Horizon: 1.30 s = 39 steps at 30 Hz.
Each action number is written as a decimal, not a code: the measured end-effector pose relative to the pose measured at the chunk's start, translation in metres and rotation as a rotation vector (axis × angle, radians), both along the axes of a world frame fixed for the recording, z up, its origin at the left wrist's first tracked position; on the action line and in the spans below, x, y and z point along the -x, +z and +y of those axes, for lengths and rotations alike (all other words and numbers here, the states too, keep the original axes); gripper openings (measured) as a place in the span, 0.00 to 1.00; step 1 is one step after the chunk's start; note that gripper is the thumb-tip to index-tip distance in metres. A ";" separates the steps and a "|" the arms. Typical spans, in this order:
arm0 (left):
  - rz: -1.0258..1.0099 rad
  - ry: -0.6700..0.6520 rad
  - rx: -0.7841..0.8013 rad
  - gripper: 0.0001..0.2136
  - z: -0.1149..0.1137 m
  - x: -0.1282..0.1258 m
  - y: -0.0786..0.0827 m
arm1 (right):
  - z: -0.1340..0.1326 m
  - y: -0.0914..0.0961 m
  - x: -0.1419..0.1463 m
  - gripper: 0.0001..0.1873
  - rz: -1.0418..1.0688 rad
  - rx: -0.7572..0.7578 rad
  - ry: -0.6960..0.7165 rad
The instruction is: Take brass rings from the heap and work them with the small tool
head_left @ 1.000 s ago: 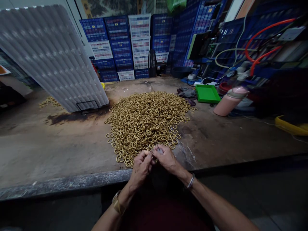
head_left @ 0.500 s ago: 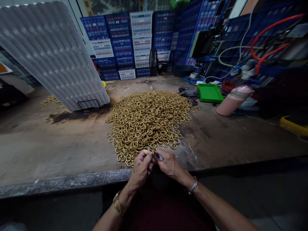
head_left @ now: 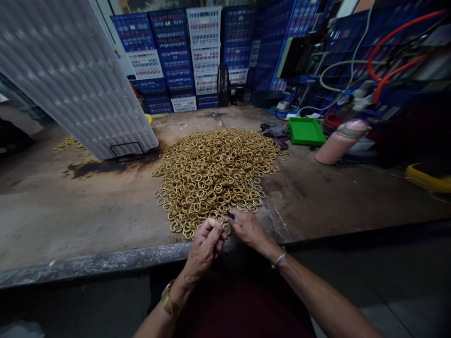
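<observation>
A large heap of brass-coloured rings (head_left: 214, 164) lies on the worktable, its near edge just beyond my hands. My left hand (head_left: 204, 244) is closed in a pinch, with a brass-coloured ring (head_left: 221, 224) at the thumb and fingertip, partly covered. My right hand (head_left: 248, 230) wraps round a small dark-tipped tool (head_left: 231, 216); most of it is hidden, so its exact kind cannot be made out. A small gap separates the tool from the left fingertips. Close beside those fingertips another ring (head_left: 226, 229) shows, and whether it is held is unclear.
A tall grey corrugated panel (head_left: 84, 84) leans in a black wire stand (head_left: 127, 151) at left. A green tray (head_left: 306, 131), a pink bottle (head_left: 338, 143) and a dark cloth (head_left: 275, 130) are on the right. Stacked crates (head_left: 172, 56) line the back. The worktable's front edge (head_left: 95, 259) is film-wrapped.
My right hand and its tool have drawn apart from the left fingertips, slightly forward and right. The left hand keeps its pinch. The whole view has shifted a little.
</observation>
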<state>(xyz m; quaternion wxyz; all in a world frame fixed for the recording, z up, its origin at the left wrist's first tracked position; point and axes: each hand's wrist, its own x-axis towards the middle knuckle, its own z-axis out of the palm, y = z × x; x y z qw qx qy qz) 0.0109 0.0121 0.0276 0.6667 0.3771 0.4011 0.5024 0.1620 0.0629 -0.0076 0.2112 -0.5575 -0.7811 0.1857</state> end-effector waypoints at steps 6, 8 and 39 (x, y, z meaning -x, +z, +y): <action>-0.211 0.130 0.109 0.12 0.005 0.015 0.009 | -0.006 -0.004 -0.009 0.07 -0.037 -0.017 -0.002; -0.227 0.172 0.118 0.11 0.008 0.019 0.004 | -0.013 -0.003 -0.005 0.08 -0.064 0.008 0.009; 0.074 0.182 0.179 0.17 0.003 -0.002 -0.024 | -0.012 0.009 0.016 0.07 0.769 0.343 -0.019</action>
